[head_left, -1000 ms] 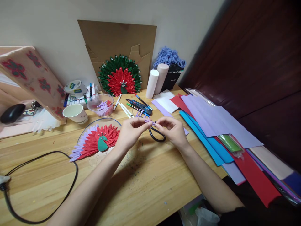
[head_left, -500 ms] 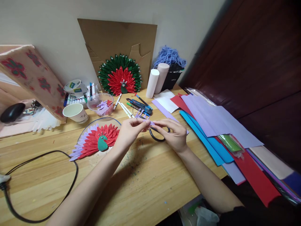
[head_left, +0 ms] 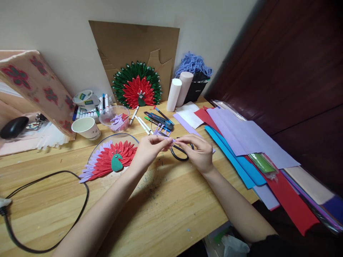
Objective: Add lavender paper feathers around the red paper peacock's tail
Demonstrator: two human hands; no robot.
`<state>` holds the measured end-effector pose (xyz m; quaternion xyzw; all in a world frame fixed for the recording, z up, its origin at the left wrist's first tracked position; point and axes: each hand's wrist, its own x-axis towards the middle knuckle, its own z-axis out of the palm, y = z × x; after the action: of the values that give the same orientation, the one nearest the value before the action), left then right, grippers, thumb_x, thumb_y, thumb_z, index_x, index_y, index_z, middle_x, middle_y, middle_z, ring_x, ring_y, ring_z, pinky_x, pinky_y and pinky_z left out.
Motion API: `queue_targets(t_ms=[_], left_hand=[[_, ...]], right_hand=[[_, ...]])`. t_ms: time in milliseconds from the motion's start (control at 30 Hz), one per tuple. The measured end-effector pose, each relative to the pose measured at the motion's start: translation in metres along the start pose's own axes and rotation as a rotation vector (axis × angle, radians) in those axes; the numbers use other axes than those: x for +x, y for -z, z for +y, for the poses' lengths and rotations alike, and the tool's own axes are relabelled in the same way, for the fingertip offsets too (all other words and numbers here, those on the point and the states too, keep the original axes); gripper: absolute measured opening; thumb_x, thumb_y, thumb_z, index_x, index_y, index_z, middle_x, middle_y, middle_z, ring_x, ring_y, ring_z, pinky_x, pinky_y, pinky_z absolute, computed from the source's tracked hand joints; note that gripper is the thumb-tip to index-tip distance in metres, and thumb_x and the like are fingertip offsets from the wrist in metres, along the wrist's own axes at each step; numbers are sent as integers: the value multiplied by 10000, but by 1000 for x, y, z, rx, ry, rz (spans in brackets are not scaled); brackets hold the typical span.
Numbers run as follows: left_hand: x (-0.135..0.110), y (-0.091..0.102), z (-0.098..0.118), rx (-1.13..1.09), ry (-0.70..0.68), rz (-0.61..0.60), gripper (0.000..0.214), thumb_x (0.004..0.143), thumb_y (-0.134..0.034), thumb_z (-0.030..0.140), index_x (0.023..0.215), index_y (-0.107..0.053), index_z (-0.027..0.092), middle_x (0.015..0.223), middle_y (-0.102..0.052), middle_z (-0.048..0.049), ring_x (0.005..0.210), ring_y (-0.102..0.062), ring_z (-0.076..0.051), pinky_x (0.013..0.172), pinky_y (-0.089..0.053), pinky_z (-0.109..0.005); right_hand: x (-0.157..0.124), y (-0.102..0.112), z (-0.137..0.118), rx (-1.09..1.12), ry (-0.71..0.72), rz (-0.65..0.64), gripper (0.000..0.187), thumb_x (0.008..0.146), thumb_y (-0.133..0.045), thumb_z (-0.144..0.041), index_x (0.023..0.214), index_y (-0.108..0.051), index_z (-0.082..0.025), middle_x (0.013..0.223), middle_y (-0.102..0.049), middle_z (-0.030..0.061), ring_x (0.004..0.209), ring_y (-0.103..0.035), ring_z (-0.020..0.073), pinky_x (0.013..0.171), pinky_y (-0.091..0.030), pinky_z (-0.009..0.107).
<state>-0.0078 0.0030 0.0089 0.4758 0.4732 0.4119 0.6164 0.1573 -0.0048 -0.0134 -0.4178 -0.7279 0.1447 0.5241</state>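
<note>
Between my two hands is a small piece of purple paper (head_left: 174, 140), mostly covered by the fingers. My left hand (head_left: 153, 148) pinches its left end between thumb and fingertips. From the other side, my right hand (head_left: 197, 151) pinches it too, the tips almost meeting. Black-handled scissors (head_left: 180, 158) lie on the table just behind and below the fingers. Purple paper scraps (head_left: 162, 127) lie beyond the hands. Left of my left wrist sits a paper peacock (head_left: 117, 162) with a green body, red feathers and a purple outer row, on a clear round sheet.
A finished-looking green and red peacock (head_left: 139, 85) leans on cardboard (head_left: 134, 39). A clear bowl (head_left: 114, 123) of scraps and a paper cup (head_left: 86, 128) stand at left. Coloured paper sheets (head_left: 241, 139) overhang the right edge. A black cable (head_left: 87, 200) loops at front left.
My fingertips have shifted slightly on the purple paper, and less of it shows between them. Both arms stay in nearly the same place; the other things have not moved.
</note>
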Motion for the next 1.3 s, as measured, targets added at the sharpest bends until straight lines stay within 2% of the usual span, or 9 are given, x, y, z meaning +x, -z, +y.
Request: queue_targets(t_ms=[333, 567, 667, 767, 833, 1000, 1300], left_hand=[[0, 5, 6, -7, -19, 20, 237, 664, -686, 375, 734, -704, 149, 709, -688, -58, 671, -614, -133, 691, -496, -256], [0, 7, 11, 98, -55, 33, 227, 678, -673, 362, 674, -681, 135, 653, -668, -50, 623, -603, -124, 642, -496, -244], [-1, 12, 13, 126, -127, 14, 225, 671, -686, 331, 770, -683, 129, 743, -693, -67, 692, -635, -147, 695, -511, -270], [-2, 19, 14, 160, -209, -82, 262, 659, -701, 312, 854, -686, 137, 885, -701, -86, 812, -651, -179, 791, -512, -306], [-3, 22, 15, 206, -251, -125, 246, 667, -695, 312, 847, -696, 144, 893, -704, -83, 822, -655, -186, 808, -514, -312], [-4, 23, 18, 350, -365, -92, 156, 713, -659, 285, 798, -712, 166, 806, -713, -62, 746, -661, -174, 743, -530, -289], [-6, 27, 19, 554, -587, -71, 135, 775, -596, 257, 818, -707, 194, 802, -701, -59, 752, -636, -157, 702, -490, -265]], right_hand=[[-1, -1, 0, -24, 42, 2, 42, 782, -619, -187, 799, -648, -212, 762, -665, 25, 704, -614, 158, 675, -488, 288], [-2, 0, 0, -18, 61, -25, 72, 783, -611, -173, 821, -650, -219, 774, -665, 27, 717, -616, 163, 689, -489, 297], [-2, 0, 0, -13, 51, -33, 69, 788, -605, -184, 822, -651, -222, 777, -664, 29, 719, -616, 166, 688, -489, 303], [-1, 0, 0, 0, 39, -47, 61, 790, -603, -198, 821, -649, -223, 771, -663, 29, 713, -616, 168, 673, -490, 302], [-1, 1, -1, 4, 44, -51, 57, 787, -606, -191, 816, -646, -220, 766, -662, 27, 709, -614, 166, 666, -489, 297], [0, 1, -1, 0, 65, -64, 65, 779, -614, -167, 809, -645, -216, 757, -659, 26, 710, -611, 161, 674, -484, 291], [-1, 0, -2, 3, 54, -31, 51, 782, -607, -193, 804, -645, -219, 751, -660, 28, 703, -615, 168, 668, -487, 301]])
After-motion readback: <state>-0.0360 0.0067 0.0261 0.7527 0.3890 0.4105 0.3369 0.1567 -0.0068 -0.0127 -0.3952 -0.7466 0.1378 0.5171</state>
